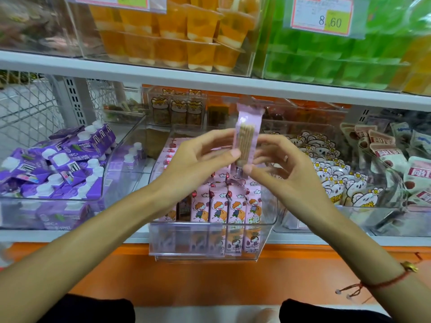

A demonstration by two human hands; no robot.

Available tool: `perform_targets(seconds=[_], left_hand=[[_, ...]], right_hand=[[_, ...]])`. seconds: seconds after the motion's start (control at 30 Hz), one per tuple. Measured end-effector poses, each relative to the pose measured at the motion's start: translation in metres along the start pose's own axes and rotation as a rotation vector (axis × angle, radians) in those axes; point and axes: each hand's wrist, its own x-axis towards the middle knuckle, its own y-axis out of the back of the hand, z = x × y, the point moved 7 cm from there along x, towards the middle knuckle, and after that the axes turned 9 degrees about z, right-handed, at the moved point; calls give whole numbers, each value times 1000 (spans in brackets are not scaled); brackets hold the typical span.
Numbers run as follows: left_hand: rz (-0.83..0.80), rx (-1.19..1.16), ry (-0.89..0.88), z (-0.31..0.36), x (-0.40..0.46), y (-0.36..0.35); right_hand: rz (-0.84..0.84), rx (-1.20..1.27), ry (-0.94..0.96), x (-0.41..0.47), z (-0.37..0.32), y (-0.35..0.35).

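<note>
One slim wafer-stick packet [247, 127], glossy pink film with a clear window showing ribbed tan sticks, stands upright between two hands: the left hand [205, 157] pinches its side between thumb and fingers, while the right hand [284, 164] pinches its lower end. It is held just above a clear plastic bin [161, 241] on the shelf, where four matching pink cartoon-printed packets [226, 208] stand along the front row. Boxy purple cartons with white caps [70, 159] fill the bin to the left, and soft white sachets [338, 173] fill the one to the right.

Your left hand [198, 157]: forearm in from 8 o'clock, thumb and curled fingers pinching. Your right hand [286, 166]: forearm in from 4 o'clock, likewise pinching, thumbs nearly meeting.
</note>
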Motion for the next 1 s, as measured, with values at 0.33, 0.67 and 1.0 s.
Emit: perform_targets(seconds=[0.33, 0.67, 1.0], left_hand=[[-33, 44, -185, 4, -3, -1], [179, 223, -343, 10, -7, 1], [-39, 116, 20, -10, 2, -7]], right_hand=[[18, -76, 125, 2, -2, 6], [208, -8, 93, 1, -15, 11], [50, 379, -127, 9, 9, 14]])
